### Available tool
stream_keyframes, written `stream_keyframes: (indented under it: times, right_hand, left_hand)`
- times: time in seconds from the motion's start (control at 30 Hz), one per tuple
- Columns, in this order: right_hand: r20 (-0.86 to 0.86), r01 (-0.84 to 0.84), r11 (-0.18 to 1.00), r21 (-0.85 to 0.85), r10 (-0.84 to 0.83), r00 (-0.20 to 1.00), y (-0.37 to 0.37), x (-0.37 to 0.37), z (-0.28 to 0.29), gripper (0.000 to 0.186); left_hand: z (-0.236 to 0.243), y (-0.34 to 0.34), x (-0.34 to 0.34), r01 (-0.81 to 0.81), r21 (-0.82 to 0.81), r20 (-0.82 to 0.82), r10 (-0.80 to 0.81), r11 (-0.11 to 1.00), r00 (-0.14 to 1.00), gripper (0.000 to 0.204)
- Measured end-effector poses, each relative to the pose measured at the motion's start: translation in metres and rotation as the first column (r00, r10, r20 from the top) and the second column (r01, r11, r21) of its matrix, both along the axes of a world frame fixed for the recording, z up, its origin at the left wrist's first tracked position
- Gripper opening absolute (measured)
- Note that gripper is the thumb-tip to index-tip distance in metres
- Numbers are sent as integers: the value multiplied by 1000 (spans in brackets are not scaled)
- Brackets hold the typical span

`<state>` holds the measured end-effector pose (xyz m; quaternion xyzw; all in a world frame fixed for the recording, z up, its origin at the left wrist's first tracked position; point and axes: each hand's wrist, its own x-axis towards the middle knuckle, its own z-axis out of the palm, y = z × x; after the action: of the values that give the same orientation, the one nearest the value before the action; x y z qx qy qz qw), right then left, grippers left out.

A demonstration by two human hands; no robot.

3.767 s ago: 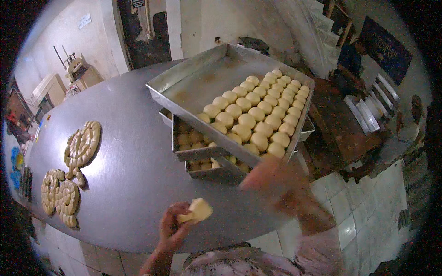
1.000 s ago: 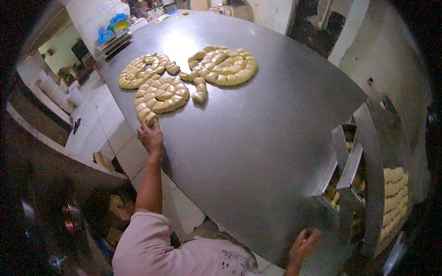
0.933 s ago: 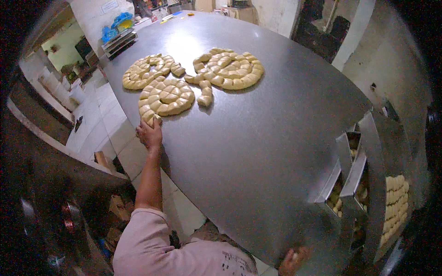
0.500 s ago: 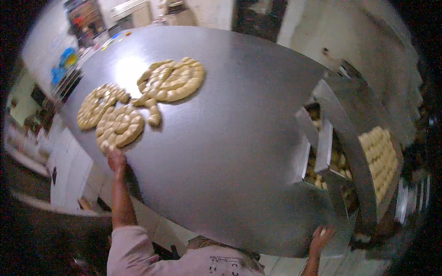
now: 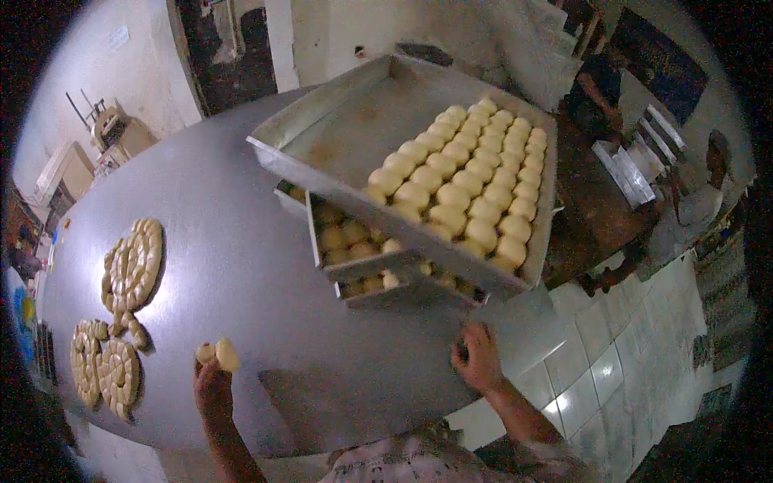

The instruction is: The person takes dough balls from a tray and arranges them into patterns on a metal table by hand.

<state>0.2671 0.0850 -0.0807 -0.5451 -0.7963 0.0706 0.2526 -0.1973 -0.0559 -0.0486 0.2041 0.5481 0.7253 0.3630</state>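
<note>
Head view: L hand [image 5: 214, 390], lower left-of-centre of frame, has its fingers closed on dough pcs [image 5: 228, 354]; two pale lumps show above the fingers, held up over the grey table [image 5: 282, 322]. R hand [image 5: 481, 358], lower centre-right, is curled near the table edge, apart from the L; can't tell if anything's inside the curl. Just above it in frame, trays are stacked askew. Top tray [image 5: 322, 133], upper centre, holds rows of dough balls [image 5: 451, 193] packed toward its right side, stopping short of the upper-left end. Lower tray [image 5: 362, 268] juts out beneath, also w/ balls. Far left of frame: dough coils [image 5: 133, 266], marked off in segments, lying on the table. Upper right: co-worker [image 5: 592, 88] by a brown table [image 5: 580, 201] w/ more metal trays.

Step in hand, prob.: working pcs from coil stock into tray rows, w/ L as the feed hand & pcs not yet in a tray. Next move likely calls for hands closing up, R taking one pc at a time, shaping it lightly, then setting it beside the last row w/o squashing neighbours.
</note>
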Motion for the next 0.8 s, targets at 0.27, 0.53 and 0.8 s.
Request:
stream_keyframes:
  times: [0.27, 0.53, 0.8]
  right_hand:
    - [-844, -124, 958, -258, -161, 511, 97, 108, 179, 48]
    - [-674, -173, 835, 522, 528, 517, 298, -1, 352, 42]
    - [-151, 21, 906, 423, 47, 987, 348, -39, 306, 27]
  left_hand:
    - [-4, 25, 68, -52, -55, -37, 50, 997, 998, 38]
    - [45, 35, 167, -129, 62, 360, 99, 990, 928, 37]
    - [62, 24, 190, -106, -6, 30, 106, 994, 994, 29]
